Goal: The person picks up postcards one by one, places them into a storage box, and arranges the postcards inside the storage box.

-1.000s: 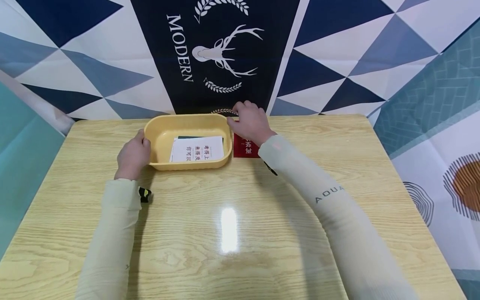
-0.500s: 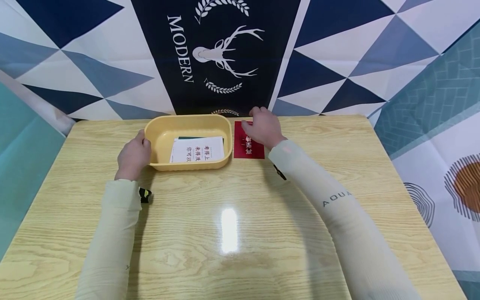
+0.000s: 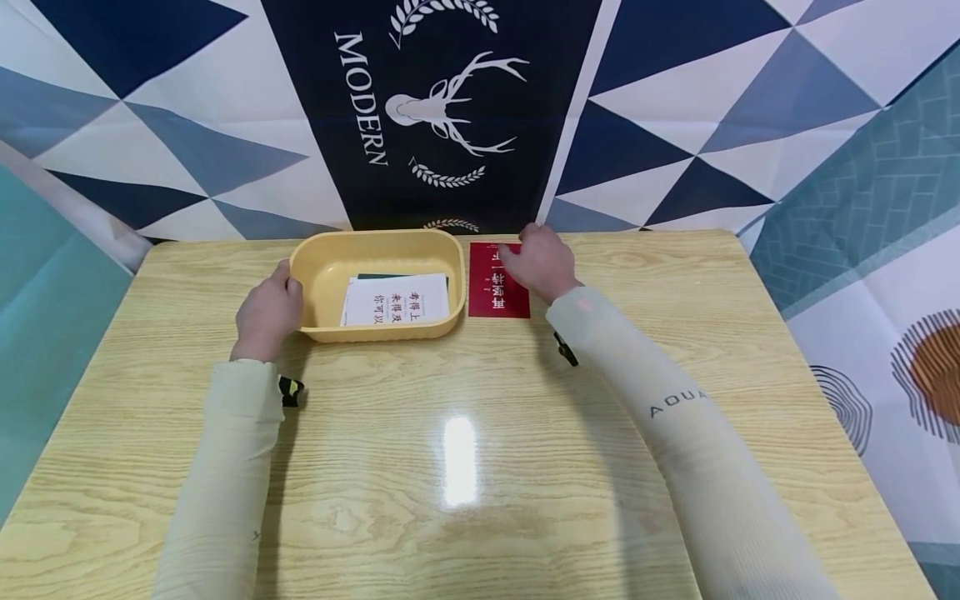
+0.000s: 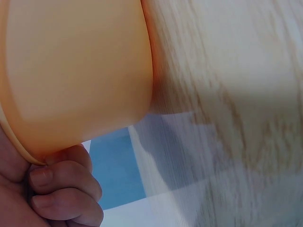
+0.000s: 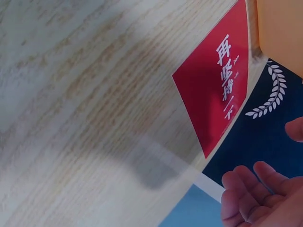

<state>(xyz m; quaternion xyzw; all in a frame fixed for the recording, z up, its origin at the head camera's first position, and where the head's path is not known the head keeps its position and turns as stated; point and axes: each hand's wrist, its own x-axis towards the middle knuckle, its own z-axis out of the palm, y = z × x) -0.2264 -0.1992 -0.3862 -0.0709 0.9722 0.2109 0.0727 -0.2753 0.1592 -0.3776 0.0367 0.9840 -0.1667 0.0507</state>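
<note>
At my left fingertips (image 4: 57, 189), curled under the rolled rim, I hold the near-left corner of the shallow yellow plastic tray (image 3: 378, 283); the wrist view shows the fingers tucked against the tray's outer wall, a grip that I judge is meant to steady it on the table. My left hand (image 3: 266, 312) rests beside that corner, wrist down on the wood.

On the other side, my right hand (image 3: 542, 262) hangs over the far right edge of the flat red card with white characters (image 3: 497, 282), which lies on the table just beside the tray's right wall. The right wrist view shows the fingers (image 5: 246, 187) loosely spread and bent, pinching nothing, clear of the card.

Inside the tray lies a white printed sheet (image 3: 396, 300) over a dark one, flat on the floor. Everything sits on the light wood-grain tabletop (image 3: 465, 467), backed by a patterned blue cloth (image 3: 435, 108).
</note>
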